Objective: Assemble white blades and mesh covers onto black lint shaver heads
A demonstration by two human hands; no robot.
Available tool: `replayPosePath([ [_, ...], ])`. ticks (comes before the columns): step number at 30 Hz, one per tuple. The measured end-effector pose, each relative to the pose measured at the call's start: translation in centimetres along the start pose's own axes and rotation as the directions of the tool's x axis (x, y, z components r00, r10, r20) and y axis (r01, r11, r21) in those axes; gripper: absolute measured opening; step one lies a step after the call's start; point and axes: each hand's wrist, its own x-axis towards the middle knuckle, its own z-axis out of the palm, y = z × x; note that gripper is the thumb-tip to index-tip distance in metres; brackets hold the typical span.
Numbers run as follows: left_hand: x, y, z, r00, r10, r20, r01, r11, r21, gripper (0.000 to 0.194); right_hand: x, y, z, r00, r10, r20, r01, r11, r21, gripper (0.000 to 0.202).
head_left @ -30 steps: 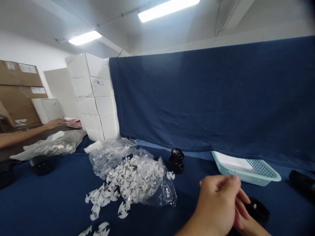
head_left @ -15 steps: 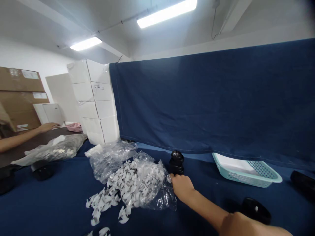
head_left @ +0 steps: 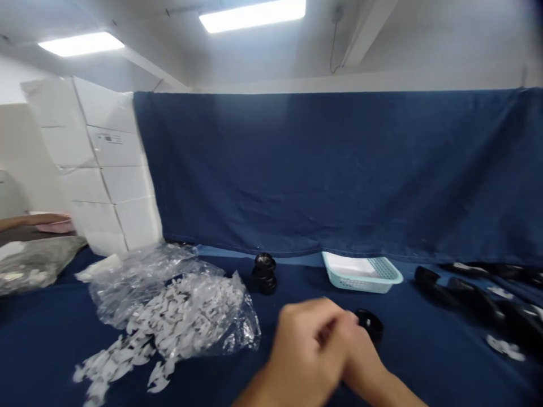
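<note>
My left hand point(head_left: 297, 345) and my right hand point(head_left: 358, 353) meet low in the middle, above the blue cloth. Both are slightly blurred, their fingers curled inward against each other. Whatever they hold is hidden between them. Just past my right hand's fingers lies a round black part point(head_left: 370, 323) with a small white spot, partly covered by the hand. Left of my hands, a clear plastic bag point(head_left: 242, 325) spills a heap of small curved white plastic pieces point(head_left: 182, 319). Behind the bag's right edge stands a short stack of round black parts point(head_left: 264, 274).
A mint-green basket point(head_left: 365, 284) with white sheets inside sits at the back. Several long black parts point(head_left: 475, 299) lie on the right, near more white pieces point(head_left: 504, 346). White boxes point(head_left: 102, 169) stand stacked at left. Another person's arm point(head_left: 29, 220) reaches in at far left.
My left hand has come back from beside the bag and black stack to meet my right hand. The view has turned right, bringing the long black parts into sight.
</note>
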Motion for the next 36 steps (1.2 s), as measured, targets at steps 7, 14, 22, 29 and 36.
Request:
replayPosePath([
  [7, 3.1, -6.2, 1.8, 0.986, -0.096, 0.133, 0.086, 0.993, 0.075, 0.02, -5.1, 4.5, -9.6, 0.903, 0.174, -0.394, -0.11, 0.978, 0.18, 0.04],
  [14, 6.6, -10.0, 11.6, 0.948, -0.174, 0.267, 0.133, 0.977, 0.164, 0.079, -6.0, 7.8, -11.0, 0.874, 0.364, -0.321, -0.084, 0.765, 0.638, 0.043],
  [22, 4.9, -8.8, 10.2, 0.896, -0.348, 0.274, 0.241, 0.902, 0.358, 0.058, -6.5, 7.4, -10.9, 0.939, 0.337, -0.064, -0.136, 0.536, 0.833, 0.034],
  [29, -3.5, -6.4, 3.6, 0.86, -0.455, 0.231, 0.31, 0.825, 0.472, 0.052, -7.5, 4.7, -7.8, 0.957, 0.265, 0.121, -0.232, 0.443, 0.866, 0.027],
  [36, -3.8, -4.7, 2.5, 0.983, -0.052, 0.175, 0.001, 0.96, 0.28, 0.043, -7.4, 0.8, -3.5, 0.941, 0.187, 0.284, -0.335, 0.372, 0.866, 0.033],
])
